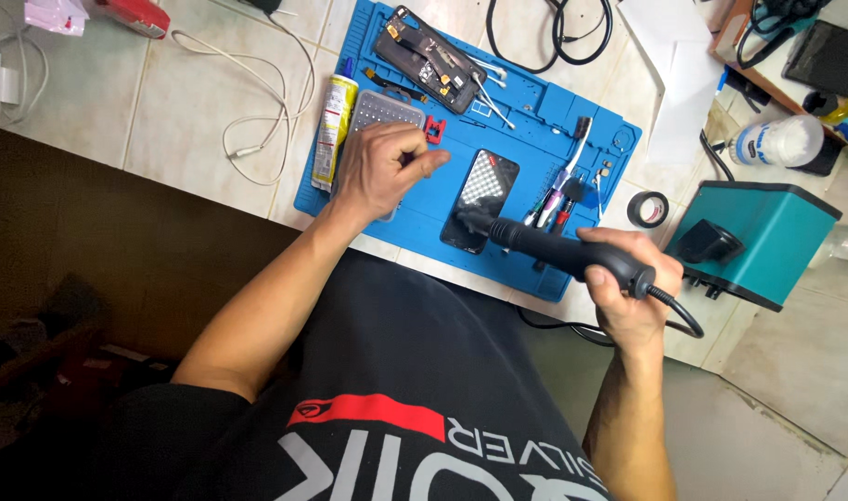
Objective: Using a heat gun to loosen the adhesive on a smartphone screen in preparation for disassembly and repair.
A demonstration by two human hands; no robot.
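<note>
My right hand (633,288) grips the black handle of a hot-air wand (554,250), its nozzle over the lower end of a dark phone (481,197) lying on the blue work mat (526,139). My left hand (382,167) is closed, thumb and fingers pinched together, resting over a grey case of screwdriver bits (384,111) at the mat's left side. Whether it holds something small is hidden. A small red part (434,129) lies just right of that hand.
An opened phone body (430,57) lies at the mat's top. A yellow-and-white tube (334,125) lies along the mat's left edge. Brushes and pens (563,190), a black tape roll (648,208), a teal station box (758,237), a white bottle (777,141) and cables (549,37) sit around.
</note>
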